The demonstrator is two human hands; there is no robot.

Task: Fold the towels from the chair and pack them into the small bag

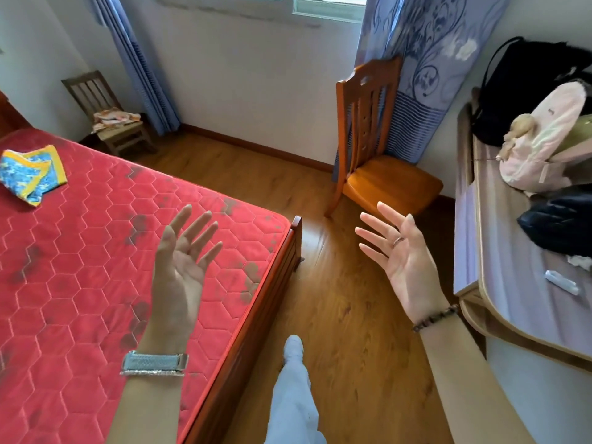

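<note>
Both hands are up with palms toward the camera, fingers straight and spread, holding nothing. The left hand point(181, 264) hovers over the corner of the bed point(80, 283), with a grey woven watch band point(153, 363) on the wrist. The right hand point(405, 261) is over the wood floor point(352, 315), with a ring point(398, 240) on one finger and a bead bracelet point(435, 317) at the wrist. The hands are well apart and touch nothing.

Low between them is a leg in pale trousers, its white shoe point(293, 344) on the floor just beside the bed frame.

A crumpled orange-and-white towel pile point(115, 118) lies on the seat of the dark chair point(93, 91) in the far left corner, by the blue curtain point(134, 59). A folded blue star-print cloth point(30, 176) with a yellow border lies on the red mattress, far left, well apart from the hands.

An orange chair point(378, 149) stands ahead of the right hand, against the patterned curtain point(432, 43) and near the table point(499, 235).

On the table, a black bag point(528, 91) sits at the back, a pink backpack point(544, 139) in front of it, and a dark quilted bag point(560, 222) nearer. I can't tell which one is the small bag. A small white object point(562, 282) lies at the table's near end.
</note>
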